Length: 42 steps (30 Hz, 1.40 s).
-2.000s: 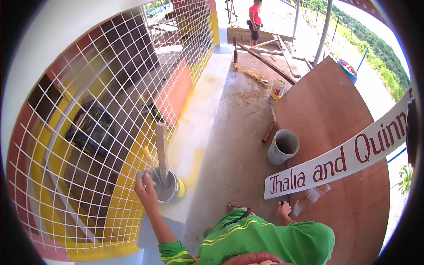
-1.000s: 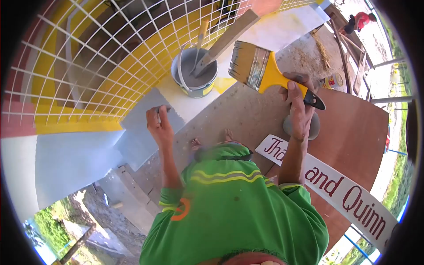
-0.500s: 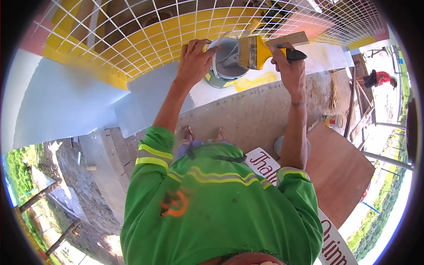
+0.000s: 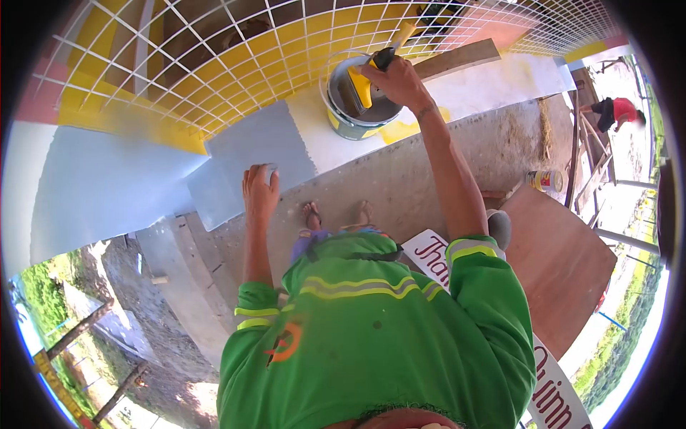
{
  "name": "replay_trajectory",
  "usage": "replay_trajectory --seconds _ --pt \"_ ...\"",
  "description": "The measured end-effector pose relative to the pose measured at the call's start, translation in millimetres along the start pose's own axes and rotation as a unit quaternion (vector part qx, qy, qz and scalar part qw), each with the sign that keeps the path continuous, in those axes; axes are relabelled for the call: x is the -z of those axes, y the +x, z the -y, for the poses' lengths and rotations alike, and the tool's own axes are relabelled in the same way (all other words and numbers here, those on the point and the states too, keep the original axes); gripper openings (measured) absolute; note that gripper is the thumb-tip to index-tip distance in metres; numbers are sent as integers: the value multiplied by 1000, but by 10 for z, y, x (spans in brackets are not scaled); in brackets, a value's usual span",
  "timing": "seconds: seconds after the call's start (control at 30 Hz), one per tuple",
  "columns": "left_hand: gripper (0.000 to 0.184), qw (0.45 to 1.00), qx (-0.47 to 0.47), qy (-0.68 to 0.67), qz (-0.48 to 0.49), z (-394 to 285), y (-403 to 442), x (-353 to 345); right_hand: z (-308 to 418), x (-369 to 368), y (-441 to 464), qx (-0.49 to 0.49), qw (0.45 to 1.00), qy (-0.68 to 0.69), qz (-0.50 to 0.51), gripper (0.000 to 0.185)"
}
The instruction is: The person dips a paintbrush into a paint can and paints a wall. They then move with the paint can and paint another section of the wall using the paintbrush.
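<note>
My right hand (image 4: pixel 397 80) is closed on the handle of a wide yellow paintbrush (image 4: pixel 362 87), whose bristles point down inside the paint bucket (image 4: pixel 354 129). Grey paint shows in the bucket, and a wooden stick (image 4: pixel 457 60) and a second yellow-handled brush (image 4: pixel 404 34) lean at its far side. The bucket stands on the white ledge (image 4: pixel 493 86) beside the wire mesh. Over the near edge of the grey-painted part of the ledge (image 4: pixel 250 146) is my left hand (image 4: pixel 261 187), its fingers bent; whether it holds anything is unclear.
White wire mesh (image 4: pixel 286 50) runs along the ledge. A lettered white sign (image 4: pixel 426 252), a grey pail (image 4: pixel 499 229) and a brown board (image 4: pixel 550 264) are at the right. A labelled can (image 4: pixel 545 180) stands beyond. At the far right is a person in red (image 4: pixel 623 111).
The brush in my right hand has moved left and down into the bucket. My left hand has left the bucket's rim and come back toward my body.
</note>
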<state>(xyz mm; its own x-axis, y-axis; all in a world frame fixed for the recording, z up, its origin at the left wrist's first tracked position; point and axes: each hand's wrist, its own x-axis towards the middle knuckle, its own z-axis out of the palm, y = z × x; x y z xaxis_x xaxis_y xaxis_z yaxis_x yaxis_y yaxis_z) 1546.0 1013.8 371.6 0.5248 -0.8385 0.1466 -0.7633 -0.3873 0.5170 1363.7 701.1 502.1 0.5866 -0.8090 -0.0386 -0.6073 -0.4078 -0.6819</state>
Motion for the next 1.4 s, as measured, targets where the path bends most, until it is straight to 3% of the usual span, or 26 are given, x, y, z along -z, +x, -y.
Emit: replay_trajectory --seconds 0.13,0.2,0.27,0.37,0.47,0.57,0.6,0.67,0.73,0.87,0.97,1.07,1.13,1.23,1.4 --pt "28 981 129 -81 118 672 -853 -11 -239 -222 240 38 996 -66 43 59" --pt "31 932 222 -70 278 827 -1146 130 -197 -258 258 48 994 -87 55 60" --pt "28 879 276 -244 301 1307 -1686 -95 -132 -285 246 46 993 -92 57 59" --pt "25 784 406 -320 344 1253 -2090 -5 -68 -285 205 48 994 -89 51 55" --pt "27 742 515 -287 319 1412 -2568 -235 69 -160 95 49 995 -69 43 52" --pt "20 711 572 -331 241 1984 -3396 -732 176 121 -88 53 997 -50 34 48" --pt "19 707 597 -315 212 2042 -3619 -809 182 220 -175 100 994 -43 9 39" --pt "17 817 481 -260 182 2276 -4162 -1065 179 395 -339 192 980 -30 -45 25" --pt "16 879 408 -119 218 2234 -4011 -1043 321 556 -621 121 988 80 -41 25" --pt "15 919 249 169 254 1848 -3708 -902 82 415 -913 89 979 171 -70 27" --pt "35 839 513 -127 132 1987 -3341 -1034 3 236 -1126 111 959 215 -149 23" --pt "34 893 450 3 16 1776 -2972 -906 -206 8 -1252 126 957 212 -150 23" --pt "32 893 434 -92 -78 1408 -2649 -625 -312 -89 -1369 133 952 214 -175 22" --pt "32 885 456 -5 -89 1370 -2489 -660 -352 -145 -1442 168 952 185 -178 23" --pt "35 867 490 -17 -91 988 -2428 -538 -394 -137 -1480 222 935 157 -227 24"
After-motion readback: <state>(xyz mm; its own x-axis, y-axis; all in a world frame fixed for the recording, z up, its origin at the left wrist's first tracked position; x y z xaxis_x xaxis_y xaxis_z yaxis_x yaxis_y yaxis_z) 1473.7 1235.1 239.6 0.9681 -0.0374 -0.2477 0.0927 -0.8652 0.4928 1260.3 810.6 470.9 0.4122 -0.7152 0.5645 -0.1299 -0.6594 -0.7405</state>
